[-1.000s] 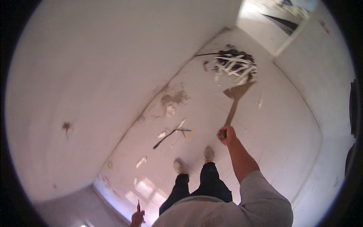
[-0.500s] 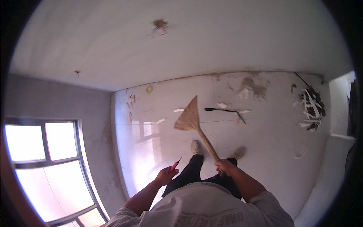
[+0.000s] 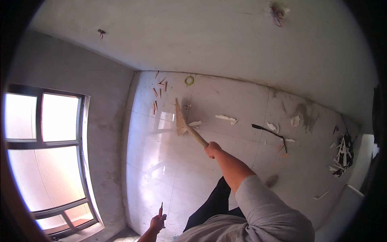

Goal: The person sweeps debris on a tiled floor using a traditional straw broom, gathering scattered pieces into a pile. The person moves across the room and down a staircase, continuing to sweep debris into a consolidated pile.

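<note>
My right hand (image 3: 213, 149) is closed round the handle of a straw broom (image 3: 181, 121), arm stretched forward. The broom's fan-shaped head is seen nearly edge-on, close to a white scrap (image 3: 195, 124) on the floor. I cannot tell whether the bristles touch the floor. My left hand (image 3: 158, 222), low near the bottom edge, is closed on a slim red-handled tool (image 3: 160, 211) with a thin pointed tip; its exact kind is too small to make out.
Wooden strips (image 3: 160, 86) and a yellow-green ring-shaped coil (image 3: 189, 81) lie near the far wall. A bent black strip (image 3: 267, 132) and white scraps (image 3: 227, 118) are on the tiles. At right sits a debris pile (image 3: 344, 155). A window (image 3: 41, 143) fills the left wall.
The broom has swung forward and left, its head turning edge-on. My left hand with the red tool has dropped lower and left. The view has shifted toward the left, and my body leans.
</note>
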A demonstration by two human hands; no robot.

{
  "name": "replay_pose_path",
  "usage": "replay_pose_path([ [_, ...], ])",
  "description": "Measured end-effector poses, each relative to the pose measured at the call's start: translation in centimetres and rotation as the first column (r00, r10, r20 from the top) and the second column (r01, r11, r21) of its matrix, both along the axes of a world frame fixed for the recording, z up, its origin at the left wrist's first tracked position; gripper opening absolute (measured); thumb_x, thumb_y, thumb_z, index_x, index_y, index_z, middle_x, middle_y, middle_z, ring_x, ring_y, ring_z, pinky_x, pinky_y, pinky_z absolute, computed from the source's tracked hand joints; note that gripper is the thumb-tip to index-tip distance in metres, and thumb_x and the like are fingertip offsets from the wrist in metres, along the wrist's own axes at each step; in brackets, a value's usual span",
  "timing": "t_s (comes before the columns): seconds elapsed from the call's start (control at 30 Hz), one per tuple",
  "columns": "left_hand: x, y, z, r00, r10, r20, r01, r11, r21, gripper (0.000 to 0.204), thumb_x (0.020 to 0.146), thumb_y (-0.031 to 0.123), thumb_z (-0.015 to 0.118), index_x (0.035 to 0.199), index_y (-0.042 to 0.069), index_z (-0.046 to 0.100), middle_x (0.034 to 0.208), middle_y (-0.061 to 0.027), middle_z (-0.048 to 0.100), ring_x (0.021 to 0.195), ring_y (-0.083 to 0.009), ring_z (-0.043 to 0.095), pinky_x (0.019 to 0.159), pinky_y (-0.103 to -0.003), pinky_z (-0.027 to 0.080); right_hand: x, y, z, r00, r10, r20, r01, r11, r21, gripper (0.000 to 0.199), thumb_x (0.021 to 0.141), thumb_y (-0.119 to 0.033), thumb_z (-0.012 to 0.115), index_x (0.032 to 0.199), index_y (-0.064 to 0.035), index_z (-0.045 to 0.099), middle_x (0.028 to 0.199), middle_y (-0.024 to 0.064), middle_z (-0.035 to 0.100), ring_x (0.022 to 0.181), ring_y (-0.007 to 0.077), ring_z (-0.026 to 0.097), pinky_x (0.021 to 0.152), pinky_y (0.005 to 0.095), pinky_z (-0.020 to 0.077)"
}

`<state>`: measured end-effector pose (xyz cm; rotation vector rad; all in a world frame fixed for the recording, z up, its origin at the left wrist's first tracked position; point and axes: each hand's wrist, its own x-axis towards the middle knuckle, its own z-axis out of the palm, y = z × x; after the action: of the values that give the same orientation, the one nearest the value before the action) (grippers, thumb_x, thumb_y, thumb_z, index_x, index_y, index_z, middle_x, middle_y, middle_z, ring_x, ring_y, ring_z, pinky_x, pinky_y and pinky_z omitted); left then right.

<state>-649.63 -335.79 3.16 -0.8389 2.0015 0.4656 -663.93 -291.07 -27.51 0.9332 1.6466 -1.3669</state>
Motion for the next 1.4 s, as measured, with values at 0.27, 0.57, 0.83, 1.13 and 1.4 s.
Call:
replay_pose_path([
  [0.27,-0.2,5.1,-2.4,0.999,0.014,0.032,-0.019,0.983,0.184,0.036,0.089,0.036,0.068,0.087,0.000,0.065,0.060,-0.0004,0.053,0.049,-0.0119,0.052,0.044,-0.030,0.047,14.9,12.2,2.0,0.968,-0.252,0.010,0.238,0.923,0.304,0.034,0.092,-0.038,0.058,0.114,-0.0139,0.067,0.094,0.0126,0.072,0.080,0.0310,0.069,0.071,0.0438,0.0540],
  [0.57,-3.4,10.2,-5.6,0.997,-0.074,-0.002,0.071,0.952,0.297,0.033,0.091,0.033,0.067,0.087,0.001,0.063,0.059,0.0010,0.050,0.046,-0.0096,0.049,0.042,-0.029,0.049,44.2,27.6,17.9,0.708,-0.639,0.301,0.329,0.675,0.661,0.036,0.098,-0.034,0.053,0.123,-0.0119,0.065,0.081,0.0109,0.069,0.062,0.0240,0.064,0.055,0.0411,0.0509],
  [0.83,-0.7,18.7,-4.2,0.966,-0.252,-0.055,0.258,0.932,0.254,0.035,0.093,0.032,0.063,0.087,-0.003,0.062,0.052,0.0007,0.045,0.038,-0.0113,0.045,0.036,-0.031,0.047,52.6,23.3,18.5,0.795,-0.604,0.047,0.559,0.762,0.327,0.041,0.092,-0.043,0.060,0.122,-0.0149,0.067,0.066,0.0051,0.065,0.051,0.0198,0.060,0.049,0.0363,0.0494],
  [1.13,10.2,40.4,2.0,0.833,-0.546,-0.087,0.551,0.806,0.216,0.036,0.089,0.032,0.063,0.089,-0.004,0.063,0.061,-0.0024,0.052,0.047,-0.0124,0.051,0.045,-0.031,0.052,68.5,29.5,10.4,0.936,-0.293,0.195,0.184,0.880,0.438,0.043,0.091,-0.042,0.056,0.127,-0.0195,0.063,0.123,0.0117,0.064,0.108,0.0344,0.063,0.096,0.0490,0.0491],
  [1.4,21.3,56.3,5.0,0.648,-0.754,-0.104,0.757,0.623,0.198,0.033,0.088,0.035,0.065,0.084,0.003,0.063,0.061,-0.0010,0.052,0.051,-0.0134,0.053,0.048,-0.032,0.050,88.6,52.0,19.1,0.819,-0.491,0.297,0.168,0.700,0.694,0.032,0.091,-0.031,0.054,0.113,-0.0135,0.069,0.112,0.0111,0.070,0.107,0.0325,0.066,0.091,0.0440,0.0531],
])
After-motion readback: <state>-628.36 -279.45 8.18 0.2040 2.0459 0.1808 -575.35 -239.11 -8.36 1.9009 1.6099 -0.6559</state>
